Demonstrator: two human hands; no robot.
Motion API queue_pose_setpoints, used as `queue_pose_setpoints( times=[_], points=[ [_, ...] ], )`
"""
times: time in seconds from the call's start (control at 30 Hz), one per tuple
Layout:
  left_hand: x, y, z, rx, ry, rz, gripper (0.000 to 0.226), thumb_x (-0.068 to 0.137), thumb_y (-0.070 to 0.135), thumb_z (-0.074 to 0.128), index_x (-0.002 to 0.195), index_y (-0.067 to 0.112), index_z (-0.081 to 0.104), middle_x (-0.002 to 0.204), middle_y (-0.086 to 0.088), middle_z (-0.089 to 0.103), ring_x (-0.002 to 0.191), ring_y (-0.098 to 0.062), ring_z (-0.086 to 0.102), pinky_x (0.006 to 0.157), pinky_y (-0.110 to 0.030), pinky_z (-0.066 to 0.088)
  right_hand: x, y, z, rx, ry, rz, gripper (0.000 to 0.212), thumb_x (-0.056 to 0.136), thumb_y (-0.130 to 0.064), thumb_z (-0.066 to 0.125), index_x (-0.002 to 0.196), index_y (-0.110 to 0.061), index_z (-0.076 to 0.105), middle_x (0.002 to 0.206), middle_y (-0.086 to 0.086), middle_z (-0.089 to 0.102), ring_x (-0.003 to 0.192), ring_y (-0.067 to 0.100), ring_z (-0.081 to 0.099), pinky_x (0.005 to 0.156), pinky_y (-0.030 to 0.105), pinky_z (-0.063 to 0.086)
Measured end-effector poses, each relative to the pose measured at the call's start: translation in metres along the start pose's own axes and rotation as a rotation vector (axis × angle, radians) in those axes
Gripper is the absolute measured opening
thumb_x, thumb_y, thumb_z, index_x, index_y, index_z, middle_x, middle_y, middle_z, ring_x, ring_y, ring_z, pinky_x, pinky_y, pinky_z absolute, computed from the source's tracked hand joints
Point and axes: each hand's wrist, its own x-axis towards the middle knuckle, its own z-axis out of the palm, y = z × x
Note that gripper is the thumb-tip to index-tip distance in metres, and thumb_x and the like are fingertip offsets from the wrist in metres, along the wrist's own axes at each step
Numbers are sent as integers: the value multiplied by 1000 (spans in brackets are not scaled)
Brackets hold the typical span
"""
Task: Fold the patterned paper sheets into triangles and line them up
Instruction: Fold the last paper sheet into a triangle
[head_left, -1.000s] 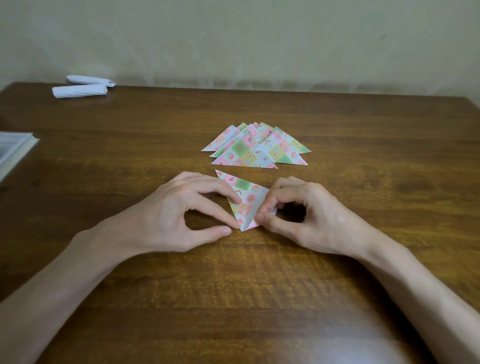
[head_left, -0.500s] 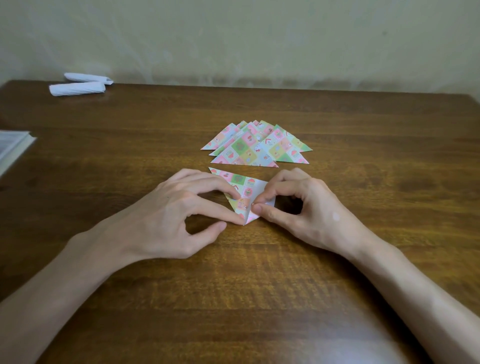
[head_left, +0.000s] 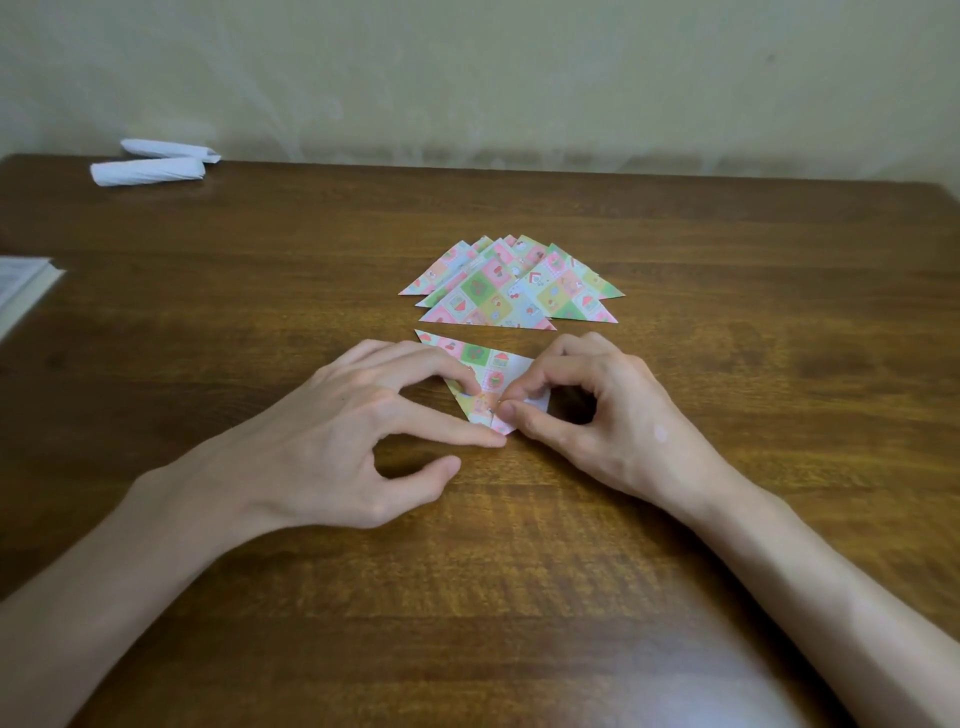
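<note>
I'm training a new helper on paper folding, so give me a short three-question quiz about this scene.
1. True or false: the half-folded triangle overlaps the pile of finished triangles.
2. Which touches the half-folded triangle? A) left hand only B) right hand only C) both
3. How many white paper rolls lie on the table?
Key: 1 false; 2 C; 3 two.
</note>
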Motion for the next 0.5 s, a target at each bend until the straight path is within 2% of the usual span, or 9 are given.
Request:
queue_pose_setpoints(
  times=[0.13, 0.4, 0.5],
  points=[
    [0, -1, 2, 0, -10, -8, 41, 94, 41, 63, 131, 60, 61, 141, 23, 49, 139, -6, 43, 112, -42, 35, 0, 0, 1, -2, 4, -1, 5, 90, -44, 77, 90, -39, 76, 93, -18, 63, 98, 7, 56, 83, 18, 40],
    [-1, 0, 0, -28, -58, -21, 41, 95, 44, 60, 131, 63, 58, 144, 25, 43, 143, -7, 36, 116, -41, 30, -1, 1, -1, 45, 25, -5, 13, 88, -49, 75, 94, -38, 75, 93, -16, 68, 99, 9, 59, 86, 31, 48],
    [-1, -1, 0, -30, -72, -25, 42, 95, 45, 59, 132, 65, 56, 145, 26, 41, 145, -7, 34, 116, -42, 29, -2, 3, -2, 40, 20, 9, 12, 86, -48, 80, 90, -37, 76, 95, -19, 64, 104, 8, 57, 87, 20, 41]
  ],
)
